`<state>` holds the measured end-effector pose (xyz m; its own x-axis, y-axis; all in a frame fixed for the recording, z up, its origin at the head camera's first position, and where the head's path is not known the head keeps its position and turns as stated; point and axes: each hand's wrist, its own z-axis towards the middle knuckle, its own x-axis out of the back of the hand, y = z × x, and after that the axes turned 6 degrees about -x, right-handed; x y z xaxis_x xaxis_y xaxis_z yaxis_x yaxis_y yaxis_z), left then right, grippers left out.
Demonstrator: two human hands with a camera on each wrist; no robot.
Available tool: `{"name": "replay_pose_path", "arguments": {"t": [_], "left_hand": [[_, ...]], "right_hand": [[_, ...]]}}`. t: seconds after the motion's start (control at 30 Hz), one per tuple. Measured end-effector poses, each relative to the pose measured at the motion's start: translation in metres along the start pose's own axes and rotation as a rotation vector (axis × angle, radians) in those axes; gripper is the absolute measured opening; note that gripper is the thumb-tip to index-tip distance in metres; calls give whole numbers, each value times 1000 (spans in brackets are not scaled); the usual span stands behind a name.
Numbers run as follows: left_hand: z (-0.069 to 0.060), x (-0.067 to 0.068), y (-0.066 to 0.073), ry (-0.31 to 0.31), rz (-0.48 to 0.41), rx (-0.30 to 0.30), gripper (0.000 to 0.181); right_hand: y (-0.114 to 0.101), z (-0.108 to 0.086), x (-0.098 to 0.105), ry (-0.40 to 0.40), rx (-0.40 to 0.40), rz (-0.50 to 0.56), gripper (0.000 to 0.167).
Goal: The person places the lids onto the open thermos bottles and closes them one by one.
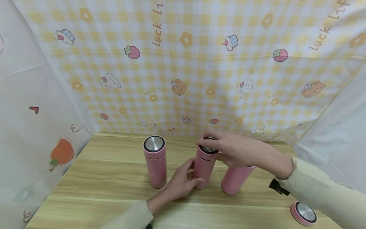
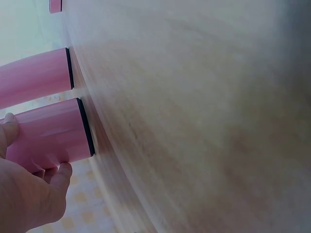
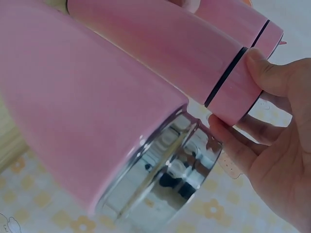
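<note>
Three pink bottles stand upright in a row. The middle bottle (image 1: 203, 170) has its lid (image 1: 206, 155) on; my left hand (image 1: 180, 183) grips its lower body, and my right hand (image 1: 233, 148) pinches the lid from above. In the left wrist view, my left hand (image 2: 31, 194) has thumb and fingers around the bottle (image 2: 51, 133). The right wrist view shows my right hand (image 3: 279, 131) with its fingertips on the lid (image 3: 235, 90). Nearest that camera, the right bottle (image 3: 82, 92) is lidless, its metal neck (image 3: 163, 170) bare.
The left bottle (image 1: 156, 168) stands with its lid on. The right bottle (image 1: 237, 179) is partly under my right forearm. A loose pink lid (image 1: 303, 213) lies at the table's front right. A patterned cloth (image 1: 183, 70) hangs behind the wooden table (image 1: 114, 178).
</note>
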<state>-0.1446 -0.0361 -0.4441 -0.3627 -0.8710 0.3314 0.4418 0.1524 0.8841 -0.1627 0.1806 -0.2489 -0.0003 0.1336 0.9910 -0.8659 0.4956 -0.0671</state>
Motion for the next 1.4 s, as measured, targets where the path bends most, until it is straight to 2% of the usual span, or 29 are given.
{"name": "replay_pose_path", "arguments": {"t": [0.23,0.57,0.8,1.0,1.1,1.4], "left_hand": [[0,-1,0,4,10,-5,67],[0,-1,0,0,11,2,65],[0,0,1,-4,17,11,66],[-1,0,2,-9,5,0,68],[-1,0,2,-9,1,-3,68],[-1,1,2,-14,-1,-13,67]], "right_hand": [[-1,2,-5,70,12,-3,51],[-6,2,-7,67,-56,-43,48],[-4,-1,-8,89,-13,-67,49],[-1,-5,-4,34,32,-15,60],[0,-4,-1,-12,43,19,59],[-1,-2,4,-66,-18,52,56]]}}
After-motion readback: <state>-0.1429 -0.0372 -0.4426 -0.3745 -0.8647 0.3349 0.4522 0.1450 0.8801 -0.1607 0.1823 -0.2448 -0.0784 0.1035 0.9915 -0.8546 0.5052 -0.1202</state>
